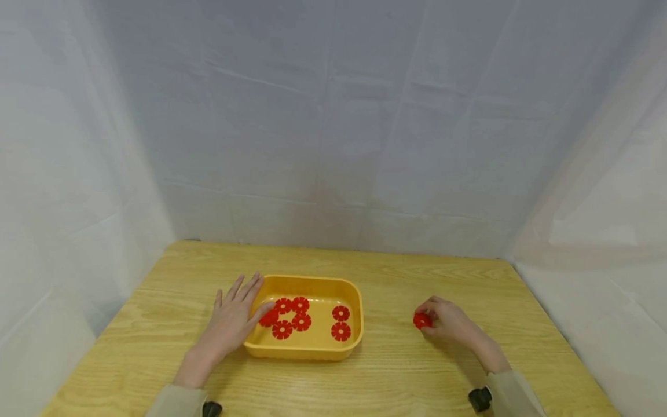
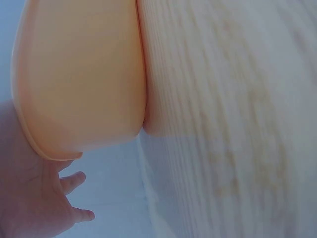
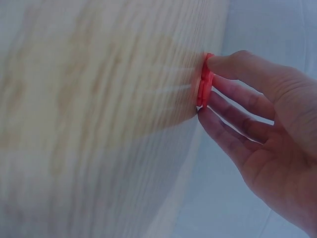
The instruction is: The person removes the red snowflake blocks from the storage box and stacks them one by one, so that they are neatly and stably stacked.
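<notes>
A yellow tray [image 1: 312, 349] sits on the wooden table [image 1: 396, 370] and holds several red gear-shaped discs [image 1: 301, 320]. My left hand [image 1: 235, 315] lies flat with straight fingers against the tray's left wall, the thumb reaching over its rim. In the left wrist view the tray's outer wall [image 2: 79, 84] fills the upper left beside my left hand [image 2: 34, 198]. My right hand [image 1: 448, 321] rests on the table right of the tray and pinches a red disc [image 1: 421, 320]. The right wrist view shows that disc [image 3: 204, 82] held at the fingertips [image 3: 233, 62] against the tabletop.
White cloth walls [image 1: 333, 116] close in the table at the back and both sides. Bare wood lies between the tray and my right hand, and along the front edge.
</notes>
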